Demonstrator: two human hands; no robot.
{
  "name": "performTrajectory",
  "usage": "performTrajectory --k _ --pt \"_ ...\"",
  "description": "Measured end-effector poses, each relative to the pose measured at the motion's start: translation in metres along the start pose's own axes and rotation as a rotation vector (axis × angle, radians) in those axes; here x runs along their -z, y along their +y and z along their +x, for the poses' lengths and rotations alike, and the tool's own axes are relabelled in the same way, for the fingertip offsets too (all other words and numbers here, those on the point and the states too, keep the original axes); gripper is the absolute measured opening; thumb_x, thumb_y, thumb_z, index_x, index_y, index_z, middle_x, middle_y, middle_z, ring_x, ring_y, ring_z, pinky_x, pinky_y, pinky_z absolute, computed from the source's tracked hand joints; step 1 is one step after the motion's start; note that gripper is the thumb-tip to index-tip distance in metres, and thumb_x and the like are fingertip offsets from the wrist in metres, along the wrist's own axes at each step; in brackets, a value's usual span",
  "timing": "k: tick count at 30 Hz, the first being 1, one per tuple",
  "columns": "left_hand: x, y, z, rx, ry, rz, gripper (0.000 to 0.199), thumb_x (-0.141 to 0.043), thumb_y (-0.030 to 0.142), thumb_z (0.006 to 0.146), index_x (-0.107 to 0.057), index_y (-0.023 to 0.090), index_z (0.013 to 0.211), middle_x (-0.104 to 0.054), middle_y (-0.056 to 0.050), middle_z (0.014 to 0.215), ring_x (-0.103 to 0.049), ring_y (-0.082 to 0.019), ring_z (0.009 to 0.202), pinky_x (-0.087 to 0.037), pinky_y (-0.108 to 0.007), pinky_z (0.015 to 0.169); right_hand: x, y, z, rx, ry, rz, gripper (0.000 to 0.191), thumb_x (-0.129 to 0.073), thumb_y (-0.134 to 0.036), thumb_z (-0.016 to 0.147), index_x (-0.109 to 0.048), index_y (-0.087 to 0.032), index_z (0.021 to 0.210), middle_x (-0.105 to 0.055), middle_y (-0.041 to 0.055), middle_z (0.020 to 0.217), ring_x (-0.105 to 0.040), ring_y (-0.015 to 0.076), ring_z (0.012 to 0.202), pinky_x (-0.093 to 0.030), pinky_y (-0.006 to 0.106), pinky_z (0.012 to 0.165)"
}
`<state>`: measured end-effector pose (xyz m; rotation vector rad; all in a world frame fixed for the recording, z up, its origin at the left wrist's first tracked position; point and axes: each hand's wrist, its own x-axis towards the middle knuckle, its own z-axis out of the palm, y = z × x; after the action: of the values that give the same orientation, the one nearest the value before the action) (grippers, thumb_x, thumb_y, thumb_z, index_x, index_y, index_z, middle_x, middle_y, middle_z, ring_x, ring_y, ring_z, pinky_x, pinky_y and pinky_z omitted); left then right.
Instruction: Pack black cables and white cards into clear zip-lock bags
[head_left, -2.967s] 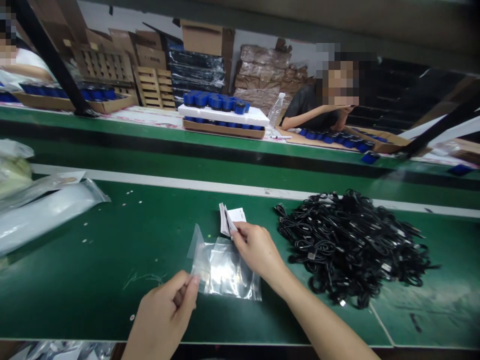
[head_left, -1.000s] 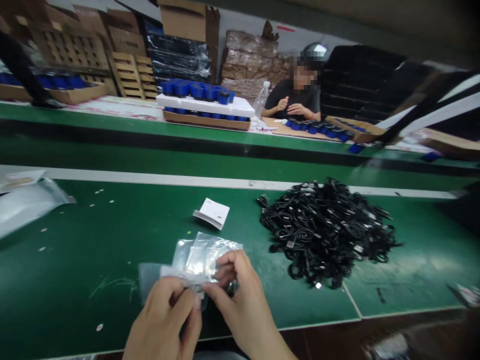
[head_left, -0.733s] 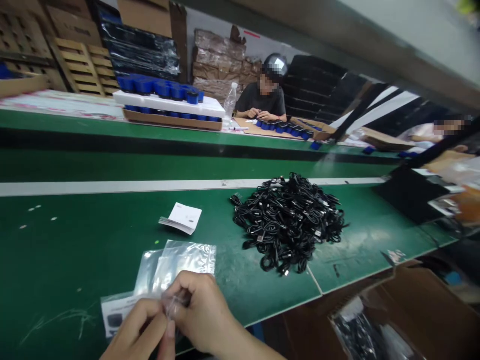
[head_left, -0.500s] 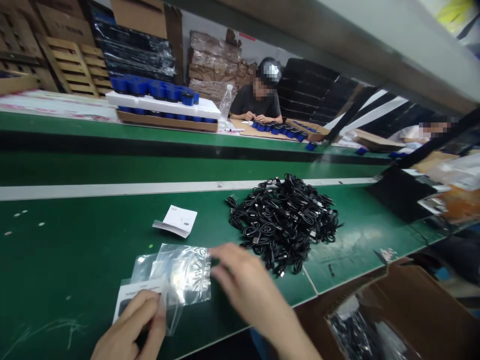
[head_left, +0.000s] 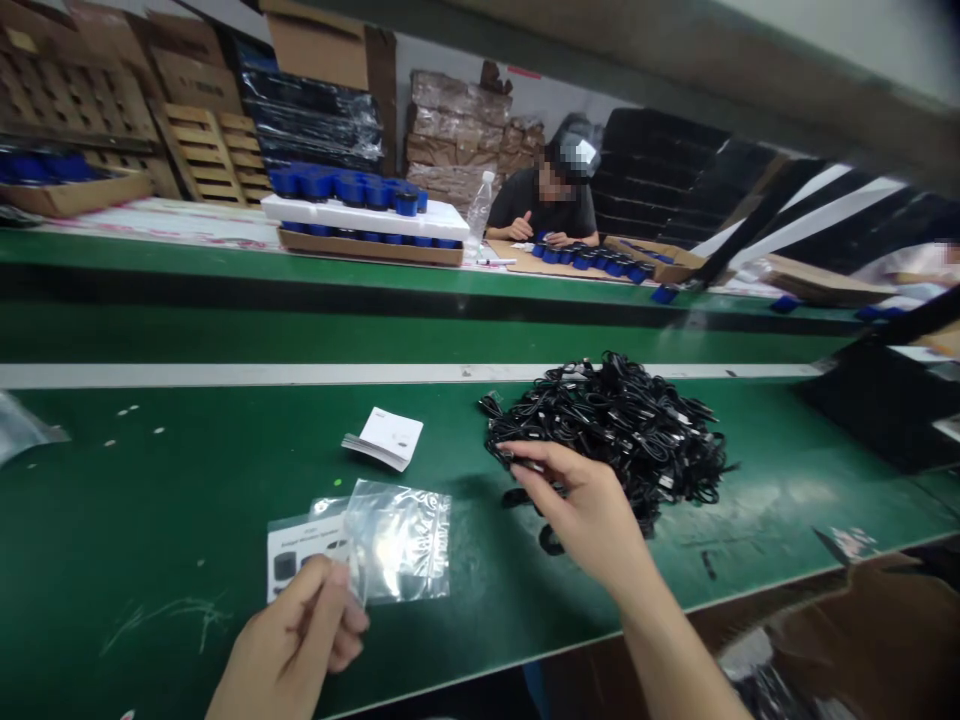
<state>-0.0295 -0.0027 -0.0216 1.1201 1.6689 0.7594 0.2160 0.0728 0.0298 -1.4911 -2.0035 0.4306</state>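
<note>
My left hand [head_left: 300, 630] is closed on clear zip bags, thumb pressed against fingers. One zip bag [head_left: 409, 545] spreads to the right of it. A printed leaflet [head_left: 289, 570] with dark pictures shows at the left, seemingly inside another bag. At the left side of a heap of black cables [head_left: 637, 420], my right hand [head_left: 589, 510] pinches a black cable [head_left: 525, 462] between thumb and fingers. How far that cable is lifted from the heap I cannot tell. Beyond the bags lies a small stack of white leaflets [head_left: 394, 438].
A white strip [head_left: 225, 375] runs along the green table [head_left: 187, 470]. Across it, a person [head_left: 547, 200] works beside blue round items [head_left: 592, 258] and a bottle [head_left: 480, 210]. An open carton [head_left: 840, 640] stands below the table edge at lower right.
My right hand has left the zip bag's edge, moved right to the cable heap and taken hold of a cable. My left hand keeps the bags. The view has shifted left.
</note>
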Motion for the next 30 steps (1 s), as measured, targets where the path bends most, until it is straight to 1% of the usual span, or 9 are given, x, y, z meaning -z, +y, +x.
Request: performTrajectory --k 3,5,7,11,14,18,21,26,30 --pt "0.004 0.0 0.004 0.06 -0.017 -0.206 0.04 -0.052 0.061 0.078 -0.053 0.021 0.078 -0.065 0.0 0.069 -0.065 -0.018 0.064 -0.057 -0.03 0.066 -0.05 -0.033 -0.028 -0.328 0.029 0.911 0.012 -0.067 -0.027 0.079 -0.064 -0.019 0.087 -0.073 0.0018 0.073 -0.07 0.0165 0.065 -0.058 0.029 0.064" --pt "0.002 0.002 0.003 0.054 0.04 -0.32 0.039 -0.054 0.06 0.078 -0.053 0.021 0.076 -0.062 0.002 0.066 -0.064 -0.016 0.062 -0.056 -0.026 0.059 -0.086 -0.056 -0.048 -0.513 -0.037 1.223 0.023 -0.074 -0.035 0.073 -0.058 -0.02 0.077 -0.07 0.0006 0.067 -0.07 0.017 0.062 -0.058 0.029 0.063" --pt "-0.001 0.006 0.0 0.022 0.127 -0.365 0.04 -0.054 0.058 0.078 -0.048 0.021 0.066 -0.054 0.006 0.056 -0.057 -0.011 0.051 -0.048 -0.017 0.046 -0.11 -0.073 -0.061 -0.546 -0.125 1.351 0.03 -0.075 -0.041 0.07 -0.056 -0.02 0.075 -0.067 0.0003 0.069 -0.069 0.0174 0.062 -0.058 0.03 0.061" --pt "-0.007 0.014 -0.008 0.071 0.13 -0.235 0.039 -0.045 0.056 0.082 -0.04 0.022 0.064 -0.028 0.014 0.043 -0.028 -0.004 0.03 -0.02 -0.012 0.031 -0.106 -0.077 -0.057 -0.194 -0.216 1.071 0.006 -0.066 -0.023 0.078 -0.063 -0.02 0.075 -0.064 0.001 0.079 -0.066 0.0142 0.065 -0.055 0.026 0.061" --pt "-0.007 0.014 -0.01 0.002 0.093 -0.058 0.038 -0.038 0.053 0.085 -0.039 0.023 0.062 -0.029 0.012 0.044 -0.029 -0.006 0.032 -0.019 -0.015 0.032 -0.08 -0.067 -0.039 0.038 -0.359 0.798 0.018 -0.056 -0.009 0.081 -0.069 -0.021 0.08 -0.069 0.0015 0.079 -0.065 0.0147 0.075 -0.053 0.027 0.071" --pt "-0.002 0.005 -0.008 -0.32 0.316 0.302 0.032 -0.035 0.038 0.09 -0.04 0.024 0.062 -0.04 0.008 0.046 -0.045 -0.011 0.04 -0.033 -0.02 0.043 -0.068 -0.063 -0.031 -0.249 -0.5 0.999 0.016 -0.056 -0.023 0.086 -0.064 -0.02 0.1 -0.072 0.0031 0.088 -0.067 0.0149 0.082 -0.053 0.027 0.076" --pt "-0.001 -0.001 -0.006 -0.465 0.418 0.462 0.024 -0.038 0.031 0.09 -0.046 0.025 0.069 -0.05 0.007 0.048 -0.052 -0.012 0.041 -0.035 -0.02 0.045 -0.078 -0.065 -0.042 -0.359 -0.472 1.079 0.028 -0.066 -0.033 0.08 -0.065 -0.02 0.104 -0.071 0.0046 0.091 -0.067 0.0171 0.084 -0.053 0.028 0.074" --pt "-0.002 -0.002 -0.007 -0.408 0.405 0.468 0.03 -0.037 0.031 0.092 -0.039 0.024 0.063 -0.041 0.008 0.047 -0.047 -0.01 0.041 -0.035 -0.019 0.046 -0.088 -0.064 -0.057 -0.209 -0.274 0.726 0.017 -0.069 -0.012 0.071 -0.075 -0.022 0.084 -0.069 0.001 0.075 -0.063 0.0153 0.066 -0.051 0.024 0.061" --pt "0.006 0.002 -0.007 -0.332 0.308 0.391 0.036 -0.037 0.037 0.091 -0.036 0.022 0.059 -0.039 0.008 0.05 -0.043 -0.009 0.044 -0.034 -0.018 0.044 -0.08 -0.061 -0.06 -0.196 -0.111 0.662 0.011 -0.069 -0.016 0.072 -0.075 -0.022 0.08 -0.066 -0.0001 0.067 -0.06 0.0139 0.058 -0.05 0.023 0.055"
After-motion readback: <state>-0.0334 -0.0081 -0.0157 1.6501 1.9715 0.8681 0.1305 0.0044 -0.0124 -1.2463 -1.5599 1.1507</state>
